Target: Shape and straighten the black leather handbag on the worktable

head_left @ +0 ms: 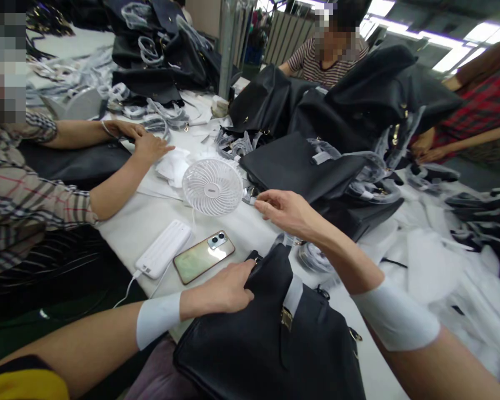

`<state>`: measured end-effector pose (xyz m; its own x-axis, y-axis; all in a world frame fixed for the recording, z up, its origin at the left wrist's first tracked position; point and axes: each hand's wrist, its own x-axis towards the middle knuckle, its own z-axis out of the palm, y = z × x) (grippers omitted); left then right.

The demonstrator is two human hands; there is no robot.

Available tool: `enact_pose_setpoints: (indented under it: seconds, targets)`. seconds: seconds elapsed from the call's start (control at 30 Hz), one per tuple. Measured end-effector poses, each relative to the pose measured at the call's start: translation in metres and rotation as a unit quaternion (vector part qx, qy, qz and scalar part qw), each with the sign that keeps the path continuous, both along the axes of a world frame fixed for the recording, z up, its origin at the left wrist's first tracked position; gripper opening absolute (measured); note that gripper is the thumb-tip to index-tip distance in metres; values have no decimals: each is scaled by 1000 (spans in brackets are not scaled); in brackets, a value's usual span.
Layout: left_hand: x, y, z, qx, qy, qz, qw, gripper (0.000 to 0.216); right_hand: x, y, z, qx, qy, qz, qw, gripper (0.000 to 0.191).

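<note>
From the head camera's view, the black bag (270,339) lies on the near side of the white fan (212,187), rather to the fan's right, its narrowed top toward the fan and its broad body running back to the person. The left hand (227,286) is nearer: it touches the bag's upper left edge, fingers bent beside a small metal ring (257,260), though I can't tell how firmly it grips. The right hand (285,211) hovers just right of the fan, beyond the bag's top, half curled; I can't tell whether its fingertips have hold of anything.

Room looks tight to me. A phone (200,258) and a power bank (163,250) lie on the fan's near side, more black bags (295,161) heap to its right, and a co-worker's hand (152,147) is left of it. The surface (125,233) shows a bare strip near-left of the fan, running to its edge.
</note>
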<state>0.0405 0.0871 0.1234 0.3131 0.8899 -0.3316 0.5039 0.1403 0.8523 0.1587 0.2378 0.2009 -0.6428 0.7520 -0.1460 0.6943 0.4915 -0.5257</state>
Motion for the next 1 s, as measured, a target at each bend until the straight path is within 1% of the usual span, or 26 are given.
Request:
enact_pose_setpoints:
  seconds: [0.03,0.1,0.17,0.23,0.3,0.37,0.4,0.47,0.53,0.57,0.6,0.67,0.7,0.73,0.77,0.87,0.93,1.0]
  targets:
    - [1,-1,3,2,9,1,1000,45,6,-2,-2,3,-23,0,1000,32]
    - [5,-2,3,-7,19,4,1000,46,23,-9,-15,-23,-93,-4,995,44]
    - [8,-4,-2,-19,18,10,1000,43,40,-20,-35,-60,-134,-7,989,56]
    - [10,-6,-8,-29,8,17,999,40,52,-30,-50,-86,-157,-21,984,63]
    - [10,-8,-13,-41,-2,21,999,37,57,-37,-53,-100,-196,-45,975,65]
    - [10,-10,-13,-52,-4,24,998,34,56,-40,-49,-105,-242,-58,963,65]
    - [10,-10,-12,-64,-11,24,998,34,56,-41,-46,-113,-248,-53,961,63]
    - [7,-9,-11,-110,-57,13,992,32,56,-41,-44,-144,-206,-22,968,55]
    - [3,-5,-14,-175,-143,15,974,34,62,-43,-46,-185,-128,3,974,43]
    - [1,-2,-17,-195,-187,31,962,37,66,-44,-49,-209,-89,2,974,38]
    - [-2,1,-20,-198,-217,57,954,38,72,-46,-53,-235,-56,-7,970,35]
    - [-7,8,-28,-175,-236,103,950,38,84,-51,-58,-285,-3,-33,958,36]
    - [-9,12,-31,-159,-237,108,952,37,88,-53,-60,-307,21,-43,950,38]
    - [-11,16,-33,-142,-237,97,956,39,92,-55,-61,-323,41,-51,944,39]
    - [-11,20,-35,-128,-237,73,960,43,94,-56,-62,-331,58,-60,940,39]
    - [-7,33,-36,-82,-237,-42,967,56,89,-59,-60,-324,87,-92,938,40]
    - [0,41,-38,-65,-217,-113,967,54,81,-60,-59,-305,96,-103,942,39]
    - [6,46,-43,-64,-184,-145,970,49,76,-60,-60,-286,109,-115,945,39]
